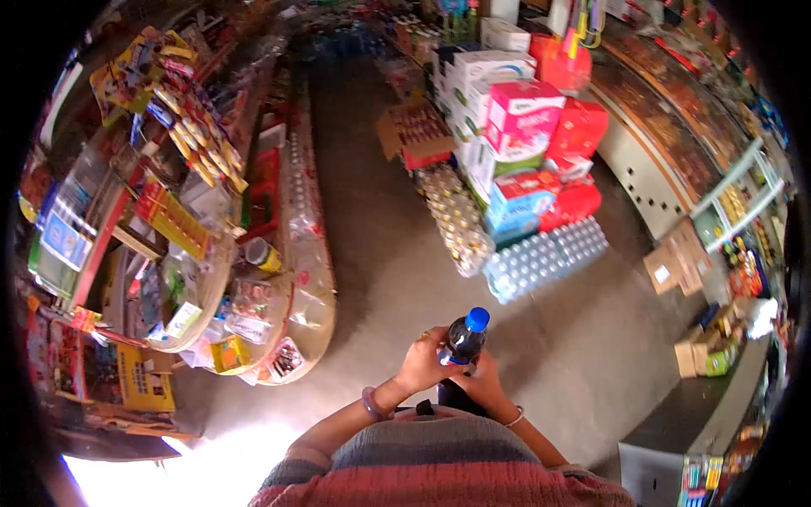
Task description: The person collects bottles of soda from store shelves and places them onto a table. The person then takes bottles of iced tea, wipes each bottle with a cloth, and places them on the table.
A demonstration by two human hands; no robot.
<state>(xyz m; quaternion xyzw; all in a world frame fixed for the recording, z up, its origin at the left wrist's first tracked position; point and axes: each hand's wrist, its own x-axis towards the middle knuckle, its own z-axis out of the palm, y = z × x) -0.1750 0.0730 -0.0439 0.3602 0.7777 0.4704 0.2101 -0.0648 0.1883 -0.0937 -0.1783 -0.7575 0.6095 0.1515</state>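
Note:
Close in front of my body, a bottle of dark liquid (465,341) with a blue cap (477,318) stands upright, leaning slightly to the right. My left hand (424,359) is wrapped round its left side, with a ring on one finger and a bangle at the wrist. Lower down, my right hand (482,382) grips the bottle from the right, and a thin bracelet circles that wrist. Between them the hands cover much of the label and the lower part of the bottle. The cap is on, and no fingers touch it.
Shrink-wrapped water bottles (549,258) lie on the floor ahead, beside stacked drink cartons (525,118) and packed cans (452,215). Goods fill the curved shelves (317,338) on the left. Cardboard boxes (677,260) and a dark counter (667,427) stand on the right.

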